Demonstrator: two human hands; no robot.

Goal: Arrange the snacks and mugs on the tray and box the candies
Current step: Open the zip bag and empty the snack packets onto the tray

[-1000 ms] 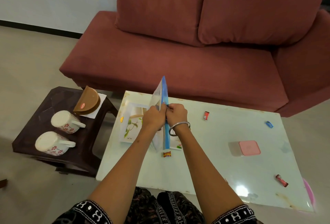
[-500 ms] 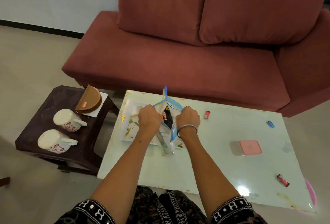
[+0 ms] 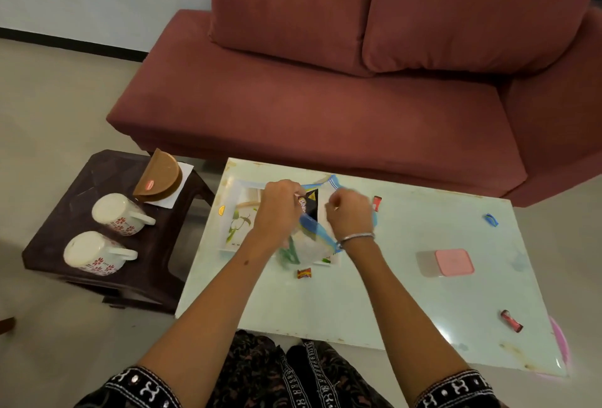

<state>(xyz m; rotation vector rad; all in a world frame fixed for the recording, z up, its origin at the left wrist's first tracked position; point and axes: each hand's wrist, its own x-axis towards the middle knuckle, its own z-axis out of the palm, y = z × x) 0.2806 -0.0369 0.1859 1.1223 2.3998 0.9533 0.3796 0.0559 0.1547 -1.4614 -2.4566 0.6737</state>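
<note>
Over a white tray [image 3: 235, 217] with a leaf print, my left hand [image 3: 278, 209] and my right hand [image 3: 350, 215] each pinch one side of a clear zip bag [image 3: 314, 238] with a blue strip. Its mouth is pulled wide, and a dark snack packet [image 3: 309, 204] shows inside. Wrapped candies lie scattered on the pale table: an orange one [image 3: 304, 273] near the bag, a red one [image 3: 377, 203], a blue one [image 3: 491, 219] and a red one [image 3: 511, 325] at the right. A small clear box with a pink lid [image 3: 452, 262] stands closed on the table. Two white flowered mugs [image 3: 118, 215] [image 3: 94, 253] lie on the dark stool.
The dark stool [image 3: 97, 277] at the left also holds a brown half-round holder [image 3: 159, 178] on a white napkin. A red sofa [image 3: 309, 108] with cushions runs behind the table. A yellow piece [image 3: 222, 210] lies beside the tray. A pink rim [image 3: 560, 342] pokes out beyond the table's right edge.
The bag stood upright with both hands pinching its closed top. My hands have since drawn apart, opening the bag's mouth and lowering it over the tray, so the snack packet shows.
</note>
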